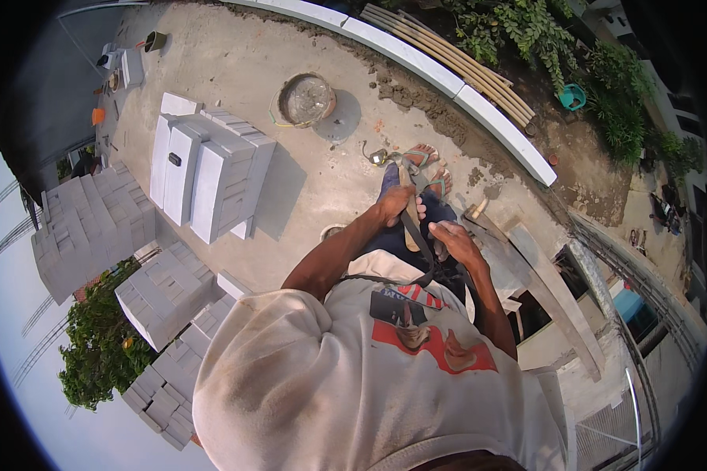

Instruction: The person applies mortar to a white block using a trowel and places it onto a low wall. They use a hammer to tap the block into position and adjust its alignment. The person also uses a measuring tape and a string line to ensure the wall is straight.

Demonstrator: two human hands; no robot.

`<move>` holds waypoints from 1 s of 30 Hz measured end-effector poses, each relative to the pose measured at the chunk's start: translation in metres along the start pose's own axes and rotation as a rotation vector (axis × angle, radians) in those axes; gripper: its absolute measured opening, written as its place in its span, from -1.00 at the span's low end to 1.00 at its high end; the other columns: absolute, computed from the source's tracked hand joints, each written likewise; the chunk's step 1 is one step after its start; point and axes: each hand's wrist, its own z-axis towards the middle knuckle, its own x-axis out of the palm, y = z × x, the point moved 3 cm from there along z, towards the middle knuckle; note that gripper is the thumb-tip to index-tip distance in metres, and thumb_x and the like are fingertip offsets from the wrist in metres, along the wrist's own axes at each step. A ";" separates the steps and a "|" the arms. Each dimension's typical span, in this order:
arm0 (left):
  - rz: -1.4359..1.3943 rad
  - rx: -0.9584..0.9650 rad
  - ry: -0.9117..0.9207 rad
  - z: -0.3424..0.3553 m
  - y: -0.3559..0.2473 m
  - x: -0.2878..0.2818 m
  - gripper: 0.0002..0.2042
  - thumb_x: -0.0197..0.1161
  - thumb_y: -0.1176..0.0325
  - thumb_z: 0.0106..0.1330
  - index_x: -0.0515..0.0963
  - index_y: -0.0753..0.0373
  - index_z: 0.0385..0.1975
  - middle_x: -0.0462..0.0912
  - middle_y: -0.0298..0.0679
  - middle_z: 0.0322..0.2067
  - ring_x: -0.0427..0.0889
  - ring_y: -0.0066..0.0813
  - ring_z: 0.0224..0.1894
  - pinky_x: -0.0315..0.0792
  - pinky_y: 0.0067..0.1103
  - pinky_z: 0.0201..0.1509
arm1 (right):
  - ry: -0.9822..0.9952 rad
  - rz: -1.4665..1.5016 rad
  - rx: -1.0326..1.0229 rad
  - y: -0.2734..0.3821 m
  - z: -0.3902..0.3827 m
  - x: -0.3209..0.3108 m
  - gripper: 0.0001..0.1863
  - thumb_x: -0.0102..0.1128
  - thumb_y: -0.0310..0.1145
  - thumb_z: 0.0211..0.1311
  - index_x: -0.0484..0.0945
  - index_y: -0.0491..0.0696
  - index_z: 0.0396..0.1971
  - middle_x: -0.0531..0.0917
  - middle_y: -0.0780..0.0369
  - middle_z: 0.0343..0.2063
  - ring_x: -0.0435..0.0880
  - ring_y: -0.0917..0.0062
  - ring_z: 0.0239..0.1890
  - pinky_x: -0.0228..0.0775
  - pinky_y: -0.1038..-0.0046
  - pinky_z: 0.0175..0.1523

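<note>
My left hand is closed around a long, narrow tan piece that lies lengthwise over my lap; its kind is not clear. A dark strap runs from beside this hand down to my waist. Close by on the right, my right hand has its fingers curled inward, and what they grip is hidden. Beyond my hands are my feet in flip-flops. A yellow and black tape measure lies on the concrete by them. To the right of my knees is a wooden handle.
Ahead stands a round mortar tub. Stacked pale blocks rise at the left, with a small dark object on top and more stacks behind. A low white block wall curves along the right, beside bamboo poles.
</note>
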 end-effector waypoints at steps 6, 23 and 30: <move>-0.083 -0.044 -0.050 -0.010 0.012 -0.066 -0.87 0.10 0.37 0.51 0.45 0.31 -0.24 0.52 -0.26 -0.42 0.58 -0.45 -0.46 0.65 -0.55 -0.32 | -0.223 -0.125 0.138 -0.108 -0.024 -0.035 -0.57 0.32 0.02 0.37 0.64 -0.11 -0.25 0.65 0.23 -0.58 0.66 0.48 -0.53 0.49 0.38 -0.36; 0.199 -0.609 -0.013 -0.029 -0.034 -0.214 -0.86 0.11 0.37 0.48 0.42 0.29 -0.13 0.51 -0.29 -0.42 0.47 -0.54 -0.50 0.52 -0.56 -0.37 | -0.671 0.329 0.249 -0.272 -0.056 0.101 -0.68 0.24 -0.13 0.31 0.60 -0.13 -0.30 0.70 0.17 -0.52 0.74 0.36 -0.43 0.56 0.27 -0.19; 0.953 -0.583 -0.128 -0.019 -0.105 -0.195 -0.88 0.11 0.35 0.47 0.41 0.25 -0.15 0.51 -0.29 -0.44 0.46 -0.48 -0.55 0.47 -0.49 -0.46 | -1.144 0.592 0.254 -0.269 -0.011 0.266 -0.67 0.21 -0.19 0.32 0.63 -0.21 -0.31 0.71 0.07 -0.49 0.74 0.27 -0.44 0.59 0.29 -0.24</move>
